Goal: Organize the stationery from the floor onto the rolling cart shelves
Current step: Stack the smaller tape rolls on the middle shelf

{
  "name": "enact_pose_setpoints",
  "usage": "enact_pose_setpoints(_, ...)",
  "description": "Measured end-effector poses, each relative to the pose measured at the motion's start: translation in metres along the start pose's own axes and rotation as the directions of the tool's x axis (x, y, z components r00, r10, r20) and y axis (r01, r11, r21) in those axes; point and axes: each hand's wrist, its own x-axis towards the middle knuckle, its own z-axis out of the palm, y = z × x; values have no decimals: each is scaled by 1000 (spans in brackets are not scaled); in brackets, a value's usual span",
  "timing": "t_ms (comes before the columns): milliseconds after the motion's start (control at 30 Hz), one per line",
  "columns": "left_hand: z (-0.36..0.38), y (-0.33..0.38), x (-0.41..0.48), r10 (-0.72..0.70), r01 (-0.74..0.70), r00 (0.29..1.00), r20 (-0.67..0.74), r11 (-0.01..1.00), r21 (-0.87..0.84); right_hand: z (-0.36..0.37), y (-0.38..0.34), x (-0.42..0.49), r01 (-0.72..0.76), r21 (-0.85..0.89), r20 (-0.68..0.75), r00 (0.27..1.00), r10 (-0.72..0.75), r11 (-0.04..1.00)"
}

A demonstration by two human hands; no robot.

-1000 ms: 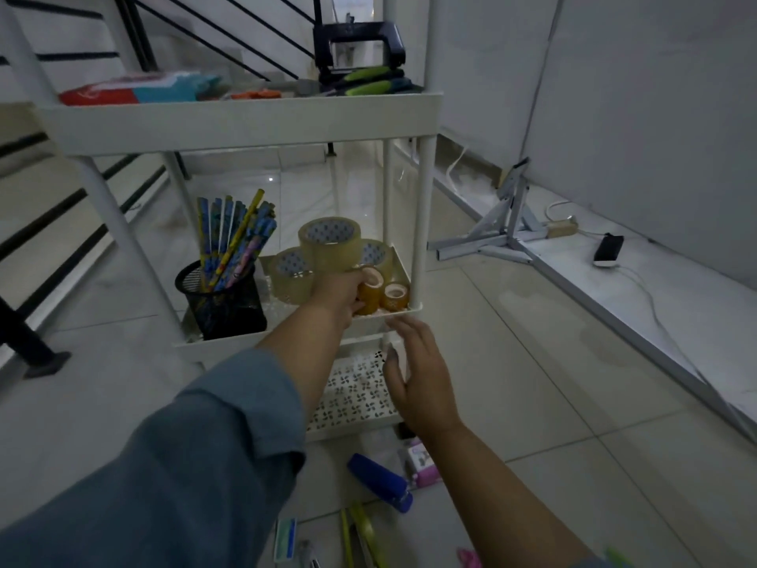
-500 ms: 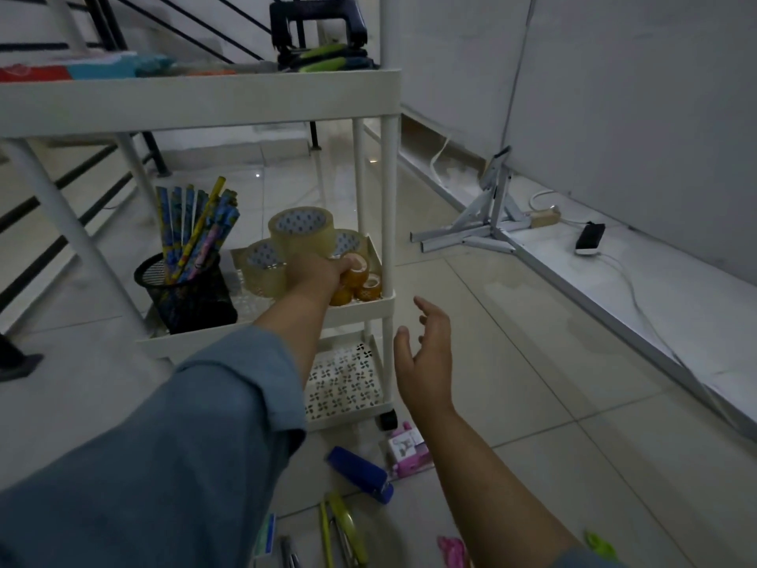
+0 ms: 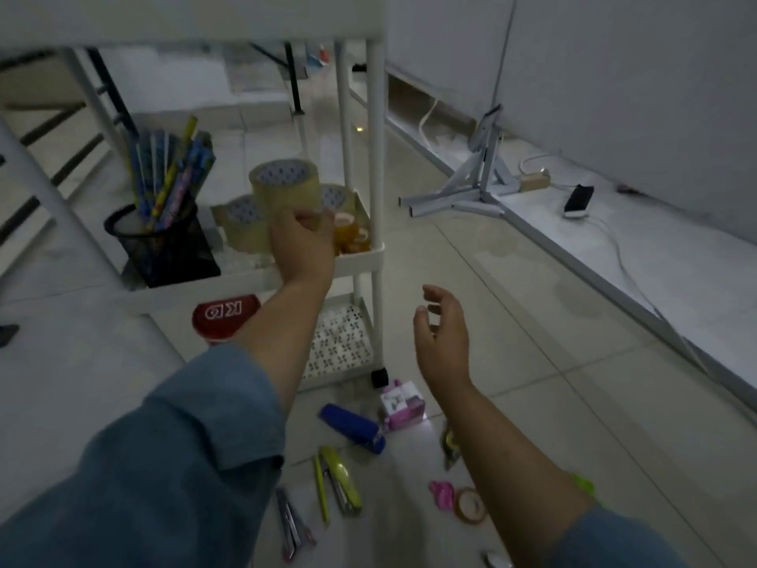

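Packing-tape rolls (image 3: 286, 190) sit stacked on the rolling cart's middle shelf (image 3: 366, 257) at frame centre, beside a mesh cup of pencils (image 3: 164, 243). The left hand (image 3: 301, 239) is curled just in front of them, and I cannot tell whether it grips anything. The right hand (image 3: 440, 330) hangs open to the right, above a blue stapler (image 3: 354, 428), pink box (image 3: 401, 407) and yellow-green stapler (image 3: 342, 477) on the floor (image 3: 512, 321) at lower centre.

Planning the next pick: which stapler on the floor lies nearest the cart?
The blue stapler, just short of the cart; the yellow-green stapler and the grey-and-pink one lie farther back, nearer the person.
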Motion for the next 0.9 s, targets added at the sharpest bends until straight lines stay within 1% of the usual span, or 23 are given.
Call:
enact_pose_setpoints(100,-1,-22,-43,189,-201,978,-90,969,-141,-20,38,-20,-17,-86,-2,1000,17,996)
enact_pose_setpoints(133,0,-32,-59,215,-228,972,-90,959,-168,-28,53,-29,-41,-103,-6,999,41,994)
enact_pose_setpoints(167,0,-43,-78,218,-225,974,-57,957,-181,-36,67,-42,-73,-130,-7,997,73,989)
enact_pose_setpoints(233,2,-69,-115,178,-162,981,74,970,-183,-52,95,-68,-136,-226,-8,990,138,965)
enact_pose_setpoints(300,4,-93,-155,100,-61,971,216,982,-179,-69,118,-95,-181,-362,24,979,203,915)
enact_pose_setpoints(367,4,-116,-197,-5,59,927,376,989,-132,-82,134,-118,-216,-487,119,943,310,846)
enact_pose_setpoints(400,2,-128,-220,-50,99,875,482,992,-76,-86,139,-128,-221,-531,181,914,364,818)
enact_pose_setpoints(433,0,-138,-243,-74,87,802,593,996,7,-89,141,-136,-196,-567,253,883,396,800)
enact_pose_setpoints(500,-6,-157,-282,-99,-43,641,761,985,165,-91,142,-148,-87,-625,400,818,414,776)
enact_pose_setpoints(533,-10,-164,-297,-127,-103,554,823,970,219,-90,142,-152,-43,-646,445,790,422,762)
enact_pose_setpoints(567,-13,-170,-308,-164,-155,458,874,953,260,-89,141,-154,-26,-668,459,772,439,744)
enact_pose_setpoints(633,-19,-180,-321,-222,-283,260,940,913,294,-88,143,-157,-25,-672,447,783,432,740)
enact_pose_setpoints(667,-22,-184,-323,-233,-356,177,956,891,283,-88,144,-158,-32,-666,433,797,421,745)
enact_pose_setpoints(700,-24,-187,-325,-241,-419,114,964,868,267,-89,144,-159,-35,-665,420,808,413,746)
enact_pose_setpoints(733,-25,-189,-326,-238,-473,75,968,846,245,-91,142,-160,-35,-671,404,821,404,741)
enact_pose_setpoints(767,-26,-189,-327,-230,-514,52,972,828,224,-92,140,-161,-30,-677,394,830,396,735)
enact_pose_setpoints(833,-26,-189,-327,-214,-561,36,976,804,197,-95,138,-162,-30,-676,382,840,385,736)
enact_pose_setpoints(900,-26,-187,-325,-207,-620,44,977,762,189,-96,133,-162,-41,-655,361,860,360,754)
